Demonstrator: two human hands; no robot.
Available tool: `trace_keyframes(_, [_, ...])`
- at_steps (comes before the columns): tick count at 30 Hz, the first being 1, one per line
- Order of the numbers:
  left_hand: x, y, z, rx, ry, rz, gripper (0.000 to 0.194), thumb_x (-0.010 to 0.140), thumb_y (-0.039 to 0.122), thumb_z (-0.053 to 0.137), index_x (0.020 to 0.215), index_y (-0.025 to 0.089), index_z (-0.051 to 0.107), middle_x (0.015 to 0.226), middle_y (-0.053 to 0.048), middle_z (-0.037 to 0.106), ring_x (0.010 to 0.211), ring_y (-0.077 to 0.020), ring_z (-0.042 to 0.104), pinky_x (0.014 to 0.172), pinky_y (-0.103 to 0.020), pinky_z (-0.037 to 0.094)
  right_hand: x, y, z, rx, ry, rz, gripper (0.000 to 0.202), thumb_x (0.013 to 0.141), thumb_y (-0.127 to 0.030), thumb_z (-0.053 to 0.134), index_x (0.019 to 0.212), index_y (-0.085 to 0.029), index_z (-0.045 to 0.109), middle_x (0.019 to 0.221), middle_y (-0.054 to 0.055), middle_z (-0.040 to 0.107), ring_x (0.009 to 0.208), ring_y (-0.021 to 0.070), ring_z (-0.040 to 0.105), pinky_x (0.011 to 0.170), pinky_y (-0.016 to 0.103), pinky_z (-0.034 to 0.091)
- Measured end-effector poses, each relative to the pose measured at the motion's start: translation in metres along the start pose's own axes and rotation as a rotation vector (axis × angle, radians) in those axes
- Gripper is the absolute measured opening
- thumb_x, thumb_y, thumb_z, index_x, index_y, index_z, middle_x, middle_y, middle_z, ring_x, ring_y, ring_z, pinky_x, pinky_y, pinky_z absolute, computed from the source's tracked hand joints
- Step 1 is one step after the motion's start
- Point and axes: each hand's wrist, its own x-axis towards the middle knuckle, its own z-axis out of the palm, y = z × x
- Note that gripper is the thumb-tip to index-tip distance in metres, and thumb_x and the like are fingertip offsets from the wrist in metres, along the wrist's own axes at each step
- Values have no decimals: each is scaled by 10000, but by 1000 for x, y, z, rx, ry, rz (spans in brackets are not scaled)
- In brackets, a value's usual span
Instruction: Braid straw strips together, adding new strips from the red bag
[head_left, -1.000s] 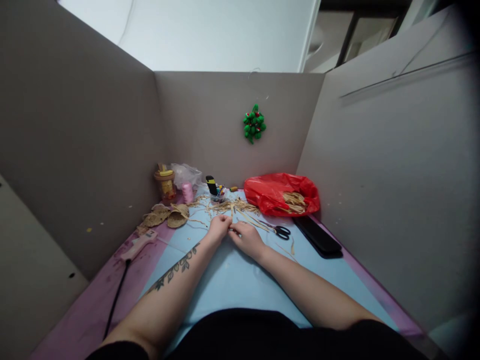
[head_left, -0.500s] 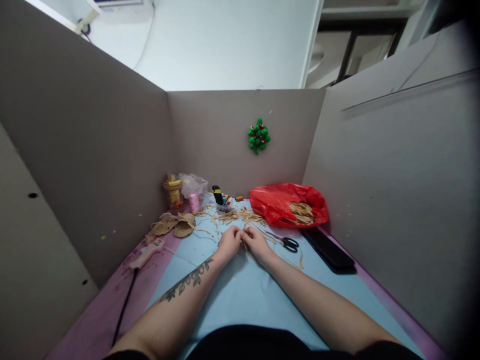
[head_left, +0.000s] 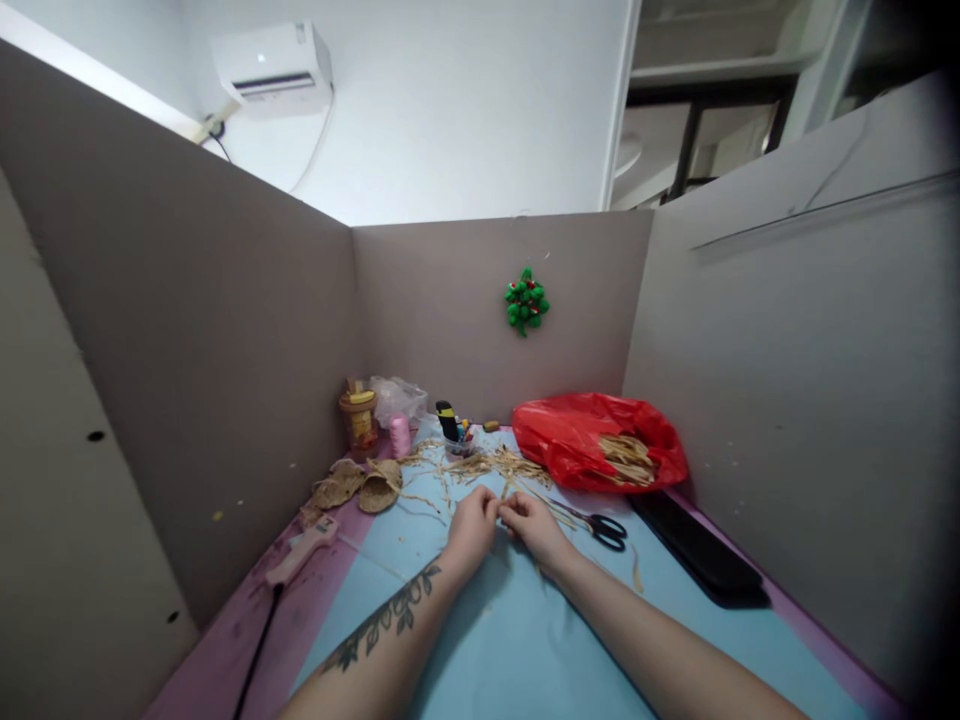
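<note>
My left hand (head_left: 474, 525) and my right hand (head_left: 534, 530) meet over the blue cloth with their fingertips pinched nearly together. Between them runs a thin pale straw strand (head_left: 505, 489), its upper end showing above the fingers; most of it is hidden. Just beyond the hands lies a heap of loose dried straw (head_left: 491, 464). Black-handled scissors (head_left: 607, 532) rest to the right of my right hand. Off to the left sit woven straw pieces (head_left: 380, 486), one of them cone-shaped with a dark opening.
A red plastic bag (head_left: 562, 432) with straw inside stands back right, above a long black case (head_left: 705, 560). On the left lie a hot glue gun (head_left: 304, 552), a pink thread spool (head_left: 400, 437) and a lidded cup (head_left: 360, 425). Grey panels (head_left: 465, 320) enclose the table on three sides.
The camera view has tilted up, so everything sits lower in the picture. My hands have drawn slightly apart at the fingertips, still pinching the strand.
</note>
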Motion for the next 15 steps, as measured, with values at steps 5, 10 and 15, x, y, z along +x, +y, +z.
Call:
trace_keyframes(5, [-1, 1, -1, -2, -16, -2, 129, 763, 236, 438, 671, 175, 504, 617, 13, 520, 614, -124, 455, 601, -235, 333, 4, 6, 0, 49, -37, -3, 274, 612, -383, 651, 601, -189, 459, 480, -51, 456, 443, 88, 403, 454, 224, 291])
trace_keyframes(10, [-2, 0, 1, -13, -29, -20, 134, 770, 265, 441, 685, 179, 500, 616, 12, 528, 599, -122, 458, 583, -234, 328, 1, 8, 5, 161, -100, 88, 260, 654, -391, 600, 680, -202, 423, 515, -51, 485, 440, 89, 439, 450, 220, 327])
trace_keyframes(15, [-1, -1, 2, -19, -39, -32, 134, 767, 263, 444, 682, 178, 502, 596, 21, 518, 588, -116, 457, 586, -233, 332, -5, 3, 6, 140, -112, 166, 267, 682, -415, 572, 708, -213, 399, 456, -102, 363, 355, 47, 279, 360, 178, 176])
